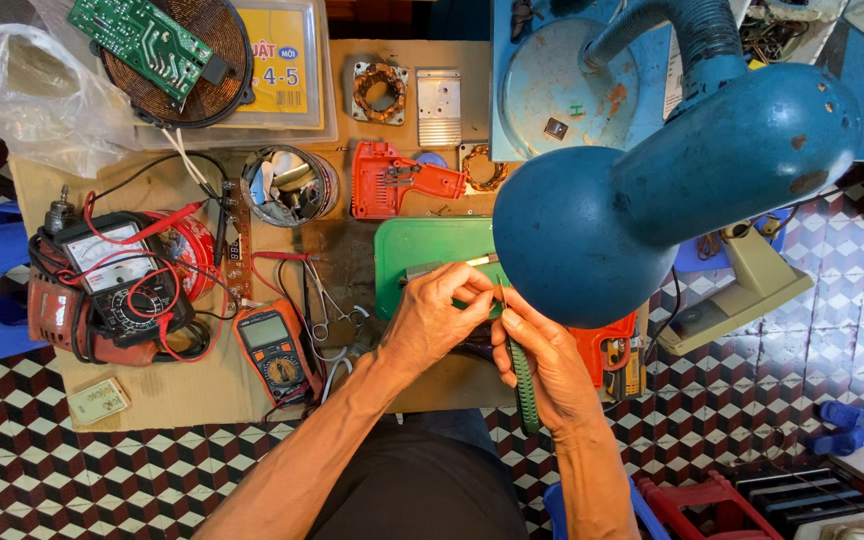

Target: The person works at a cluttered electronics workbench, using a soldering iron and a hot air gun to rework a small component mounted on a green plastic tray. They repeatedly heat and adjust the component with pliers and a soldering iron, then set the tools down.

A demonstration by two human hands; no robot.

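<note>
Cardboard-covered tabletop (182, 390) is carrying a yellow-labelled clear box (287, 65) at eleven o'clock; your left hand (437, 320) and right hand (547, 365) fingers are pinching a green ribbed cord (524, 385).

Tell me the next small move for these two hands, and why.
Probably tilt the work out from under the blue lamp shade. The left hand and right hand pinch a small part over the green tray, beside a green ribbed cord, and the shade partly covers it.

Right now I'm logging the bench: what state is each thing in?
Left hand: gripping a small part over the green tray.
Right hand: pinching a green ribbed cable.
Orange multimeter: lying face up.
Analog meter: red leads coiled over it.
Blue lamp: head down over the work.
</note>
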